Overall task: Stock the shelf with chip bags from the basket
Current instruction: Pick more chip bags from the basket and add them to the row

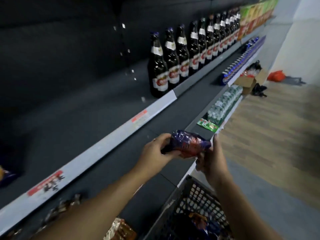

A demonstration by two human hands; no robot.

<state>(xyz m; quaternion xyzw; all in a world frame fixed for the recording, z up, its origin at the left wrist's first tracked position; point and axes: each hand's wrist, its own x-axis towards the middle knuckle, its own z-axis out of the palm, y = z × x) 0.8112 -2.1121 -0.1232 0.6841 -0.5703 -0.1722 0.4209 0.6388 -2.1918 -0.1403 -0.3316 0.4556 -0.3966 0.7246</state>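
Both hands on one purple-red chip bag (pixel 188 144), held over the front edge of the middle shelf (pixel 107 163), just above the basket.
- left hand (pixel 156 149): fingers (pixel 162 138) curled round the bag's left end.
- right hand (pixel 212 160): grips the right end from below, one finger (pixel 216 144) standing straight up beside the bag.

Around:
- top shelf (pixel 86 104): row of dark beer bottles (pixel 173 58) running away to the right, with green and orange cartons (pixel 254 18) past them. A blue-yellow bag (pixel 5 175) sits at the far left edge.
- middle shelf: blue cans (pixel 237 66) lined up far along. Near end has gold-brown wrapped packs (pixel 64 208) and a patterned pack (pixel 119 229), partly behind the left forearm.
- lower shelf (pixel 231 110): shrink-wrapped water bottles (pixel 223 101), with green packets (pixel 207 125) nearer.
- floor: open cardboard box (pixel 247 82), orange bag (pixel 276 76).

Container: grey mesh basket (pixel 195 201) under the right forearm, against the shelf front. It holds dark blue and orange bags (pixel 200 222), too blurred to count.
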